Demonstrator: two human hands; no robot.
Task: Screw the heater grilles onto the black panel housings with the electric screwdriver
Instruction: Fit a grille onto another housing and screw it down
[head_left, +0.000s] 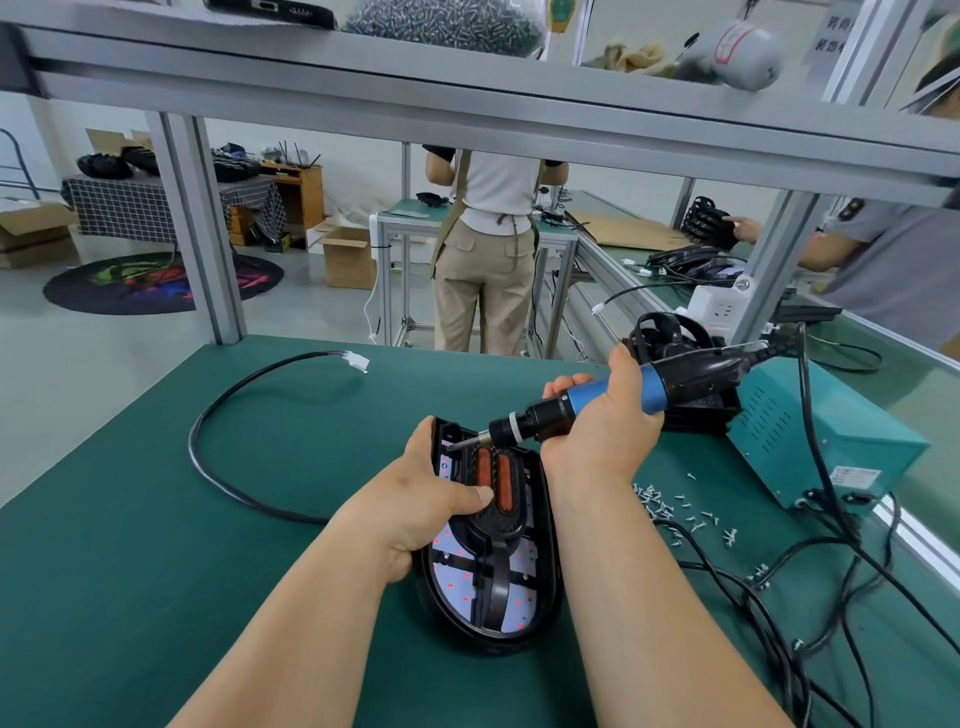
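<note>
The right hand (602, 415) is curled tight around the electric screwdriver (613, 397), thumb up along the blue grip and the other fingers wrapped under it, mostly hidden behind the barrel. The tool lies tilted, its black chuck pointing toward 8 o'clock, and its thin bit comes down at the top left corner of the black panel housing (493, 540); whether a screw sits under the tip is too small to make out.

The left hand (431, 499) clamps the housing from its 9 o'clock side: the thumb lies flat across the heater grille (493, 483), its tip just beside the two orange slots, while the remaining fingers wrap the left rim and go out of sight beneath it. The housing lies open-side up on the green mat (156, 519), at the centre of the view, with a pale inner sheet dotted red showing around a black bracket. Its near end is partly covered by both forearms.

At 3 o'clock from the housing a scatter of loose screws (670, 506) lies on the mat, and beyond them stands a teal power box (810, 441), the screwdriver's rear end passing in front of it. Tangled black cables (779, 597) run off the lower right edge, cut off. A black cord (228, 415) with a white plug loops at 10 o'clock. Behind the right hand, at 1 o'clock, a stack of dark parts (670, 332) is half hidden.
</note>
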